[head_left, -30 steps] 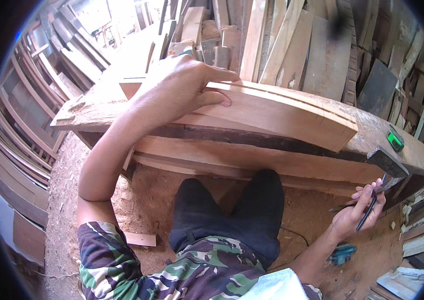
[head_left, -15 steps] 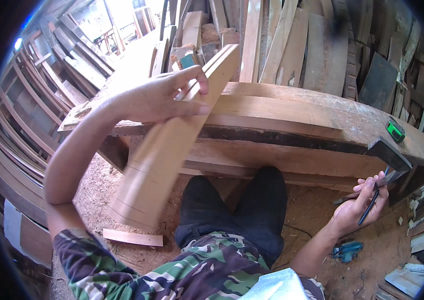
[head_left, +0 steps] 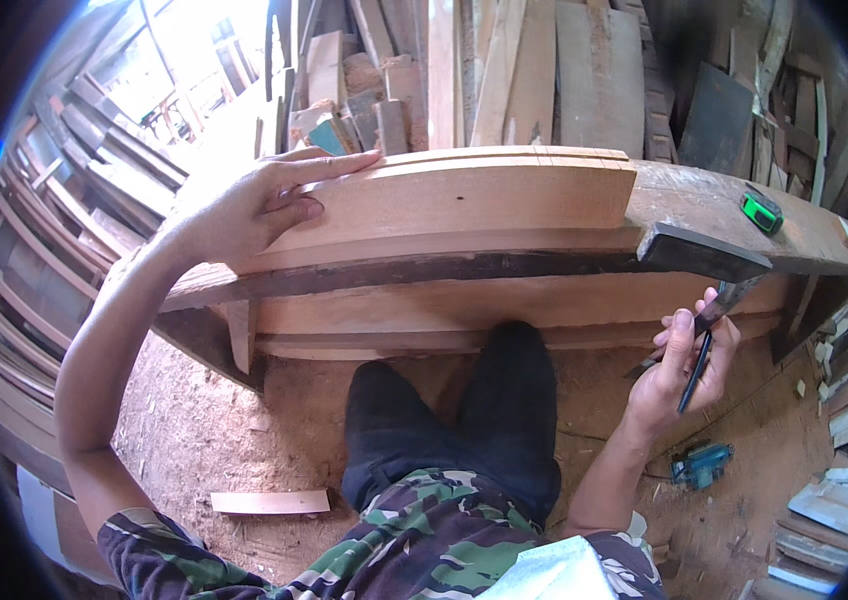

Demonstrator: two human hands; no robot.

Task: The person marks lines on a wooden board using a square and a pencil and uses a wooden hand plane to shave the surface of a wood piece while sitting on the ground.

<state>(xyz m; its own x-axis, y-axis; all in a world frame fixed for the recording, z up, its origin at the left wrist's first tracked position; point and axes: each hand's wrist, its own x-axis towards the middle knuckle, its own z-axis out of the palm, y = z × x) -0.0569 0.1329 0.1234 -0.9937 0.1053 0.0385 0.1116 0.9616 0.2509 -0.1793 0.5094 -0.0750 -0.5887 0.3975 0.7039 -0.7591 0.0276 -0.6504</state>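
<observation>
My left hand [head_left: 256, 205] lies flat on the left end of a curved reddish wooden piece [head_left: 464, 195] resting on a long wooden workbench [head_left: 704, 205]. Its fingers are spread along the top edge of the piece. My right hand [head_left: 682, 365] is below the bench's front edge, holding a dark pencil [head_left: 694, 372] together with the blade of a dark try square [head_left: 709, 262] whose stock rests on the bench edge. My legs in dark trousers [head_left: 464, 420] stand against the bench.
A green tape measure [head_left: 762, 212] lies on the bench at the right. Planks [head_left: 544, 70] lean behind it, and stacked curved boards [head_left: 54, 240] fill the left. A small offcut [head_left: 269, 501] and a blue power tool [head_left: 701, 466] lie on the sawdust floor.
My left hand swung the curved piece from standing slanted off the bench's front down to lying lengthwise on the benchtop. My right hand stayed by the try square.
</observation>
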